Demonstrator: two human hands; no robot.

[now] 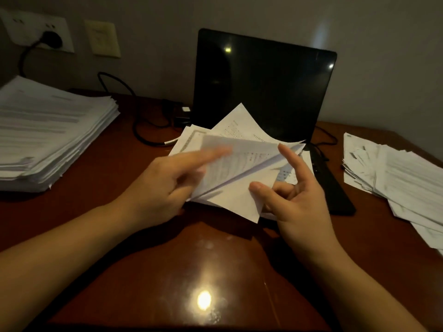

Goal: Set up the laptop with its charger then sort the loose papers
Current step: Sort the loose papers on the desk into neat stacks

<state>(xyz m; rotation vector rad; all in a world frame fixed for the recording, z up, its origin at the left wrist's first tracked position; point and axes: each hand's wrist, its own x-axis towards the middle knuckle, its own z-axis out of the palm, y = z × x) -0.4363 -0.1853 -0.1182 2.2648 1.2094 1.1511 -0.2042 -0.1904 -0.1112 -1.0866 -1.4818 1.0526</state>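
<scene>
A small bundle of loose papers (239,164) lies over the keyboard of an open black laptop (263,87) with a dark screen. My left hand (172,180) holds the bundle's left edge, its index finger stretched over the top sheet. My right hand (299,197) pinches a lower sheet's corner with thumb and curled fingers while its index finger lifts upper sheets. The charger brick (183,116) sits left of the laptop. Its black cable (141,133) runs to a plug (51,39) in the wall socket.
A tall stack of papers (48,130) rests on the desk's left side. A spread pile of smaller sheets (395,173) lies at the right. The glossy brown desk (203,271) reflects a lamp in front of me. A second wall plate (103,38) is beside the socket.
</scene>
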